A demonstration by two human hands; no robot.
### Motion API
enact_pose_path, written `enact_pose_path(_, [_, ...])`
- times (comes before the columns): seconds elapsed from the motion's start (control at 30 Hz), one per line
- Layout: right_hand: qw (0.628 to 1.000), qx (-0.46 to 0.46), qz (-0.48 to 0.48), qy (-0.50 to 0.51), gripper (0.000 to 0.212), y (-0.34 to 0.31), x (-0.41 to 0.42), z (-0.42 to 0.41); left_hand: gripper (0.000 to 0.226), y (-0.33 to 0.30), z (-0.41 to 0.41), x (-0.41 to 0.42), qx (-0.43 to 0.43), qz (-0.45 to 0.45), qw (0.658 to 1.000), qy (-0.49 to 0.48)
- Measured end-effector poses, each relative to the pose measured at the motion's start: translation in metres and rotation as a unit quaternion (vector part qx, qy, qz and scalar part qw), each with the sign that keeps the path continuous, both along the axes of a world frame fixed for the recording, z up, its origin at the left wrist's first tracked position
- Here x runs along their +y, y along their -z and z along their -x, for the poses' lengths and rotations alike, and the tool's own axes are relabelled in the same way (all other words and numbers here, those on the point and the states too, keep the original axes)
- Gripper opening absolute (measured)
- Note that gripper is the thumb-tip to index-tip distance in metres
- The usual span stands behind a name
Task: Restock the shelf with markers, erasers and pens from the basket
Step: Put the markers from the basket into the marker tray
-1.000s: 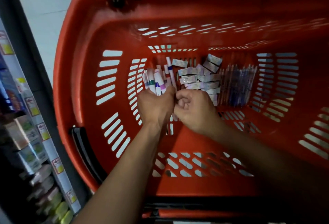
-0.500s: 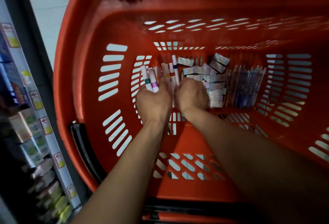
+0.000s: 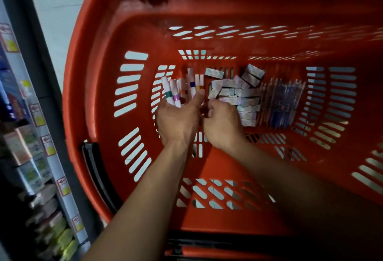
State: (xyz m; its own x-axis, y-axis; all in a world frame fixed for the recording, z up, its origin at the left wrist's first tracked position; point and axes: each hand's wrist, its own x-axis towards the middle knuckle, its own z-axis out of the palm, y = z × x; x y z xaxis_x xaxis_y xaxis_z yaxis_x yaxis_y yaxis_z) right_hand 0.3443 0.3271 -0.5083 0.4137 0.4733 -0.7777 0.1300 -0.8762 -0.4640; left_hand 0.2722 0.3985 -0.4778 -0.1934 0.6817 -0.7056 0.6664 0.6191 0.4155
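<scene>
Both my hands are low inside a red plastic basket (image 3: pixel 89 78). My left hand (image 3: pixel 178 119) grips a fan of white markers (image 3: pixel 171 93) with coloured bands, which stick out beyond its fingers, and its thumb stretches up to the right. My right hand (image 3: pixel 222 122) sits right against it with curled fingers; what they hold is hidden. A heap of small pale eraser boxes (image 3: pixel 245 92) lies just right of my hands. Further right lies a bundle of blue pens (image 3: pixel 280 103).
A shelf unit (image 3: pixel 41 148) with price labels and blurred packaged goods runs down the left edge, close to the basket's side. The basket's black handle (image 3: pixel 97 173) hangs against its left wall. Pale floor shows at the top left.
Both hands have stayed at the markers on the basket floor. My left thumb has spread out toward the right, and my right hand has shifted slightly beside it. The camera drifted a little.
</scene>
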Motion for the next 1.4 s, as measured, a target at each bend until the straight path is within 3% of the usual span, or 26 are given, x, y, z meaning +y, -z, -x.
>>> enact_pose_path(0.07, [0.998, 0.052, -0.045, 0.005, 0.027, -0.013, -0.005, -0.003, 0.042, -0.001, 0.001, 0.000, 0.009, 0.012, 1.000, 0.006])
enact_pose_path(0.17, [0.984, 0.120, -0.130, 0.019, 0.010, -0.029, -0.011, -0.006, 0.031, -0.002, 0.002, 0.002, 0.039, 0.017, 0.999, 0.006])
enact_pose_path(0.23, [0.981, 0.135, -0.133, 0.048, 0.011, -0.029, -0.013, -0.009, 0.028, -0.002, 0.004, 0.002, 0.043, 0.019, 0.999, 0.008])
enact_pose_path(0.4, [1.000, 0.012, -0.001, 0.022, 0.017, -0.003, -0.013, -0.013, 0.018, -0.003, 0.004, -0.002, 0.023, 0.063, 0.997, -0.042])
enact_pose_path(0.53, [0.999, -0.011, 0.034, -0.032, 0.021, 0.016, -0.010, -0.008, 0.016, -0.002, 0.003, -0.003, -0.020, 0.040, 0.999, 0.009])
enact_pose_path(0.67, [0.991, -0.097, 0.072, -0.050, 0.023, 0.029, 0.001, 0.004, 0.016, -0.005, -0.002, -0.003, -0.056, 0.013, 0.998, 0.039])
enact_pose_path(0.87, [0.974, -0.159, 0.146, -0.069, 0.028, 0.045, 0.019, 0.010, 0.032, -0.004, -0.003, -0.004, -0.042, 0.017, 0.999, -0.005])
enact_pose_path(1.0, [0.967, -0.194, 0.147, -0.070, 0.031, 0.046, 0.023, 0.015, 0.035, 0.000, -0.003, -0.003, -0.030, 0.004, 0.999, -0.009])
enact_pose_path(1.13, [0.977, -0.157, 0.135, -0.053, 0.034, 0.044, 0.020, 0.011, 0.029, 0.002, -0.003, -0.003, -0.038, 0.011, 0.999, -0.002])
enact_pose_path(1.4, [0.996, -0.093, 0.014, 0.008, 0.026, 0.007, 0.006, -0.008, 0.019, -0.017, -0.006, 0.003, -0.038, 0.008, 0.999, 0.021])
